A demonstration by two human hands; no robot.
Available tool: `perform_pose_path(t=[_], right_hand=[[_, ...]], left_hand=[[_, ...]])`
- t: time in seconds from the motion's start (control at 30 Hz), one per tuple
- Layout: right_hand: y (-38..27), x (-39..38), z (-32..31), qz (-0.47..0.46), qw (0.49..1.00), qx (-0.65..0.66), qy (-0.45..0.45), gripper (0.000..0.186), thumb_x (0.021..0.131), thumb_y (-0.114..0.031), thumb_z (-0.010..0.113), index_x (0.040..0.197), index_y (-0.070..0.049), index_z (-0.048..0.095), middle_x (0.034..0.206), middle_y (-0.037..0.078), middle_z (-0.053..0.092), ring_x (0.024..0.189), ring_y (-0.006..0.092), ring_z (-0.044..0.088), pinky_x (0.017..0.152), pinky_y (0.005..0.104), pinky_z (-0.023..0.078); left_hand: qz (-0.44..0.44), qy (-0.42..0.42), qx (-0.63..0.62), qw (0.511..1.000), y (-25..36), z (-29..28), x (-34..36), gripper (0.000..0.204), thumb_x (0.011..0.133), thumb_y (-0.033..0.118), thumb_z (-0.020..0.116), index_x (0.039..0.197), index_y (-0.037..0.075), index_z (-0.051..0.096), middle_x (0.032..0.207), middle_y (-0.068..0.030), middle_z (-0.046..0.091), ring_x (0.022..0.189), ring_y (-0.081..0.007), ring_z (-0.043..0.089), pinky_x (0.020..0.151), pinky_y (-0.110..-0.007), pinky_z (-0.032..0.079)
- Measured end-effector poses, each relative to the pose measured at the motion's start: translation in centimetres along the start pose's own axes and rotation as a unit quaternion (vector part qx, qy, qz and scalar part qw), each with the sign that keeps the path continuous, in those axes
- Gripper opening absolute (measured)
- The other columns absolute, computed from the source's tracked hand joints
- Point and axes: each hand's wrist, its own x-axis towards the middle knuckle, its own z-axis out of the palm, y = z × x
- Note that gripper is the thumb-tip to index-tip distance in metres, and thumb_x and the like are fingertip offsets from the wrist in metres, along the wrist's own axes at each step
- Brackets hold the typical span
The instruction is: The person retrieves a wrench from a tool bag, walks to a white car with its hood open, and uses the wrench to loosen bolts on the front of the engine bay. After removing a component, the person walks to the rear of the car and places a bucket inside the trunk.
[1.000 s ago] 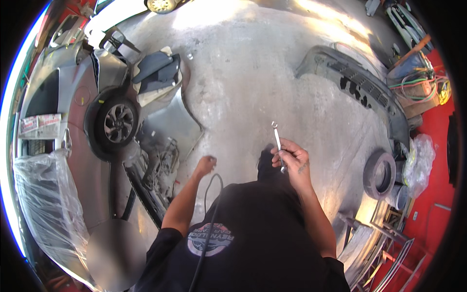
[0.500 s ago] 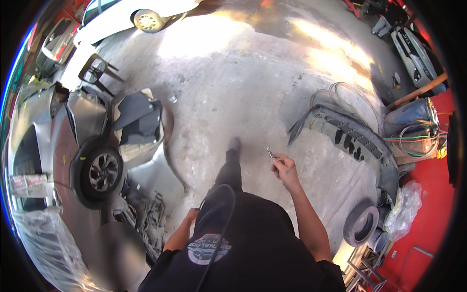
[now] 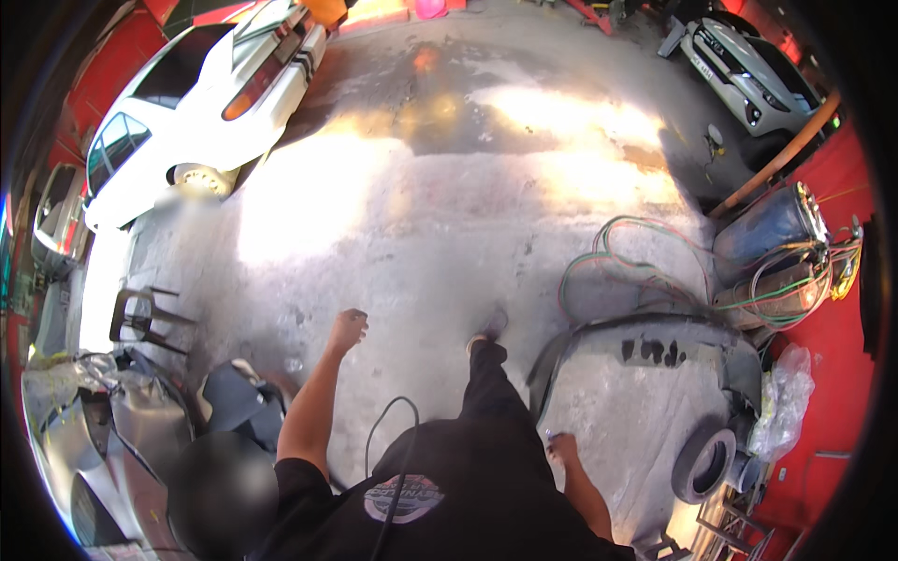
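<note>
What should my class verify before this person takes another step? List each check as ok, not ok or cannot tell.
1. Left hand free of tools: ok, none shows in it.
2. Right hand free of tools: cannot tell, too small and blurred.
3. Shoe planted flat: cannot tell, it is blurred.
4. Hoses tidied away: not ok, loops lie loose on the floor, ahead and to the right.
5. Bumper stowed: not ok, it lies on the floor at the right.
6. Tyre away from the shoe: ok, it is well off to the right.
</note>
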Motion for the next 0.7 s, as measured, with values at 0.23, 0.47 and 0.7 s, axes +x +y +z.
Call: perform_pose_path(t=[0.23, 0.47, 0.7], right_hand=[[-27.3, 14.7, -6.9, -0.024, 0.987, -0.151, -0.050, 0.017, 0.082, -0.016, 0.066, 0.077, 0.000, 0.067, 0.060, 0.011, 0.062, 0.047, 0.0189, 0.059, 0.043, 0.0331, 0.046], [-66.3, 29.8, -13.6, -0.336, 0.924, -0.147, 0.106, 0.018, 0.085, -0.017, 0.062, 0.089, 0.000, 0.065, 0.066, 0.009, 0.065, 0.056, 0.0169, 0.063, 0.053, 0.0298, 0.050], [-83.1, 43.4, -19.5, -0.277, 0.954, -0.024, 0.110, 0.020, 0.085, -0.019, 0.061, 0.092, -0.001, 0.065, 0.067, 0.014, 0.066, 0.062, 0.0212, 0.066, 0.063, 0.0355, 0.052]], left_hand=[[-0.147, -0.134, 0.003, 0.980, 10.2, 9.7, 15.3, 0.023, 0.089, 0.017, 0.057, 0.103, 0.000, 0.063, 0.079, -0.0107, 0.066, 0.056, -0.0185, 0.062, 0.047, -0.030, 0.050], [-0.306, -0.253, -0.209, 0.894, 9.3, 16.3, 31.6, 0.019, 0.084, 0.020, 0.062, 0.096, 0.007, 0.067, 0.074, -0.0090, 0.066, 0.066, -0.0233, 0.065, 0.053, -0.038, 0.051], [-0.105, -0.289, 0.175, 0.935, 23.8, 23.9, 60.0, 0.019, 0.087, 0.023, 0.058, 0.088, 0.007, 0.069, 0.077, -0.0166, 0.066, 0.057, -0.0294, 0.063, 0.049, -0.043, 0.050]])
